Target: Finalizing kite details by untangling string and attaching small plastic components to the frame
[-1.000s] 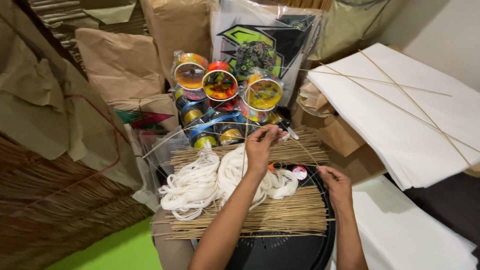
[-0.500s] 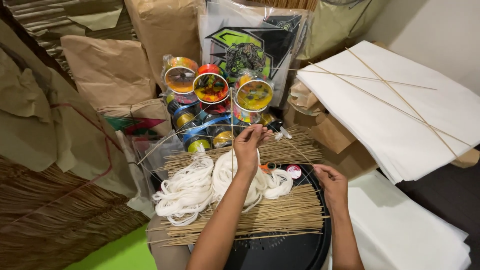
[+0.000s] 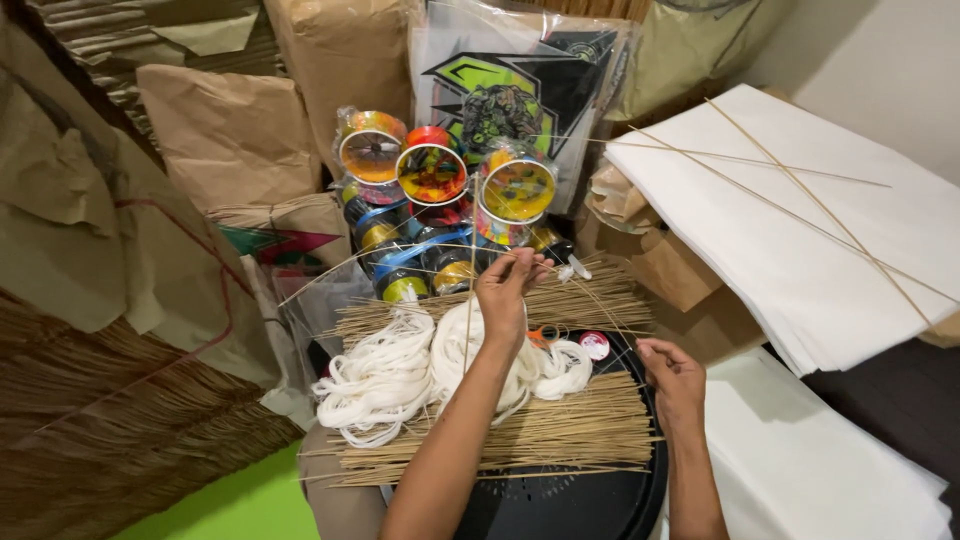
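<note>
We see our left hand (image 3: 505, 290) pinching a thin stick (image 3: 470, 300), its lower end hidden behind our forearm; our right hand (image 3: 675, 380) rests loosely curled, empty, on stick bundle (image 3: 560, 435).

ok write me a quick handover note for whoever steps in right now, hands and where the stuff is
Left hand: raised over the far bundle of thin sticks, fingers pinched on a thin stick or strand; I cannot tell which.
Right hand: resting at the right end of the near stick bundle, holding nothing visible.
White cord skeins lie across the sticks on the round black tray. Colourful spools stand behind.
Done: one piece picked out. Left: both bundles and the cord lie unsorted.
</note>
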